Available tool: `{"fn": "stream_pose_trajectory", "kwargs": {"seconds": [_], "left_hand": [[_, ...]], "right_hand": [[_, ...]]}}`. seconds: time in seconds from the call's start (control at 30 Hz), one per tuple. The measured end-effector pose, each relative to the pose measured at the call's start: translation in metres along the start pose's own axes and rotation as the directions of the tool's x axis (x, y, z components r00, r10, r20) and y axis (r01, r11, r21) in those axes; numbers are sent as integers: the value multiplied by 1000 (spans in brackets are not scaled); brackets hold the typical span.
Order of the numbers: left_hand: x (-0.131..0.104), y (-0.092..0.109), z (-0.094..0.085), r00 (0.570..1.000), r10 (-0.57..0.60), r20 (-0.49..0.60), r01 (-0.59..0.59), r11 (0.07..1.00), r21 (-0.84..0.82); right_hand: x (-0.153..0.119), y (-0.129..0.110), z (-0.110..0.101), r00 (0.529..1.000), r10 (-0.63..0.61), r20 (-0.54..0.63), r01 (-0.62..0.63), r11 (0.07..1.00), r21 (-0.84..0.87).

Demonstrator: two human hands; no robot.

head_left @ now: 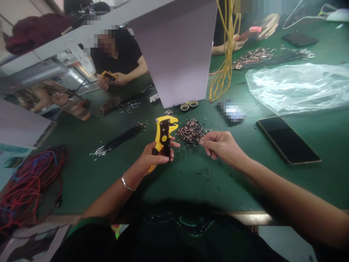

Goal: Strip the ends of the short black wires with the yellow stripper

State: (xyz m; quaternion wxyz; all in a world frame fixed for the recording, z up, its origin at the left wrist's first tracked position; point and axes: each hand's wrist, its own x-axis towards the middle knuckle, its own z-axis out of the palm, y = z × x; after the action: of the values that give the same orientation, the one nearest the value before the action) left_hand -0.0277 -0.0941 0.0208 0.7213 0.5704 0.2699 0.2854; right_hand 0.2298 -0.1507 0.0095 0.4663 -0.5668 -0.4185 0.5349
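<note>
My left hand [158, 154] is wrapped round the handles of a yellow and black wire stripper [164, 136], its jaws pointing up and to the right. Just right of the tool lies a pile of short black wire pieces with copper ends [191, 131]. At the pile's right edge my right hand [219, 143] has thumb and forefinger pinched together. Whatever sits between those fingertips is too small to make out. To the left, a bundle of black wires [120, 140] with silvery tips lies on the green table [234, 196].
Two tape rolls [189, 106] lie before an upright grey panel [180, 54]. A phone [289, 140] and a clear plastic bag [297, 87] are at right. Red and blue cables [29, 182] heap at left. Yellow wires [227, 54] hang behind. Other people work across the table.
</note>
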Motion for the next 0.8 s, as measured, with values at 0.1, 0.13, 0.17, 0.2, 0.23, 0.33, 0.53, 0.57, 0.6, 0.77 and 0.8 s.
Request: {"fn": "stream_pose_trajectory", "kwargs": {"seconds": [0.1, 0.13, 0.17, 0.2, 0.23, 0.33, 0.53, 0.57, 0.6, 0.77, 0.8], "left_hand": [[-1, -2, -1, 1000, -4, 14, 3, 1000, 11], [-1, -3, -1, 1000, -7, 15, 7, 1000, 16], [-2, -4, 0, 1000, -11, 12, 10, 1000, 19], [-2, -5, 0, 1000, -13, 10, 13, 1000, 19], [-2, -6, 0, 1000, -15, 10, 15, 1000, 17], [-3, -7, 1, 999, -25, 28, 25, 1000, 16], [-5, -7, 1, 997, -45, 65, 41, 997, 64], [-5, -7, 1, 997, -45, 67, 42, 998, 52], [-4, -6, 2, 996, -47, 71, 45, 998, 32], [-4, -6, 5, 988, -86, 129, 98, 991, -95], [-4, -6, 6, 986, -86, 140, 101, 990, -100]], "right_hand": [[-3, -2, 0, 1000, -12, -8, 13, 999, 38], [-4, -3, 0, 1000, -18, -9, 19, 999, 51], [-5, -5, 0, 1000, -24, -8, 24, 998, 63], [-6, -6, 1, 1000, -27, -6, 28, 997, 75], [-8, -8, 1, 1000, -29, -2, 29, 996, 85], [-10, -12, 2, 1000, -28, 13, 26, 994, 108], [-12, -16, 2, 998, -18, 52, 10, 990, 141], [-12, -16, 2, 997, -17, 70, 6, 988, 153], [-13, -17, 2, 995, -16, 94, 1, 986, 166], [-15, -16, 2, 972, -15, 234, -24, 986, 162], [-15, -16, 2, 969, -11, 246, -28, 988, 152]]}}
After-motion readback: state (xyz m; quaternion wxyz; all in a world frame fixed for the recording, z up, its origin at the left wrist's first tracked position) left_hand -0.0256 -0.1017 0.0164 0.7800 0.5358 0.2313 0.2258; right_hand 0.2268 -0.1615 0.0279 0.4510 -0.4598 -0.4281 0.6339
